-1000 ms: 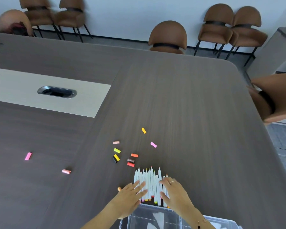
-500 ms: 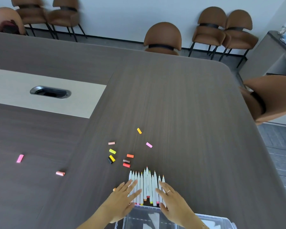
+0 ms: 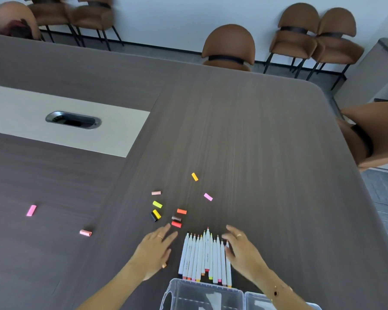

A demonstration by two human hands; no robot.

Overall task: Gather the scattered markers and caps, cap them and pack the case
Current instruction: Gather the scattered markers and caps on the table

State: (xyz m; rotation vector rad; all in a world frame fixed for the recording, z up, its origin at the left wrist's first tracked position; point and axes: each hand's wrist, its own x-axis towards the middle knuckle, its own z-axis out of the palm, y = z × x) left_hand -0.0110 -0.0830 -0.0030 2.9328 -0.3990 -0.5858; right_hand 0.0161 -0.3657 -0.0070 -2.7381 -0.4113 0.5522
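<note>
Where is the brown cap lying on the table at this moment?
In the head view, the brown cap lies between the orange cap and the red cap, just beyond the left hand.

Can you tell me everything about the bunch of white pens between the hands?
The markers are about a dozen slim white pens that look plastic, lying flat side by side in a tidy row on the dark table. Their coloured tips point away, all uncapped, and small coloured ends face the clear case. One middle marker sticks out farther than the others. The right hand touches the row's right edge; the left hand rests just beside it.
</note>
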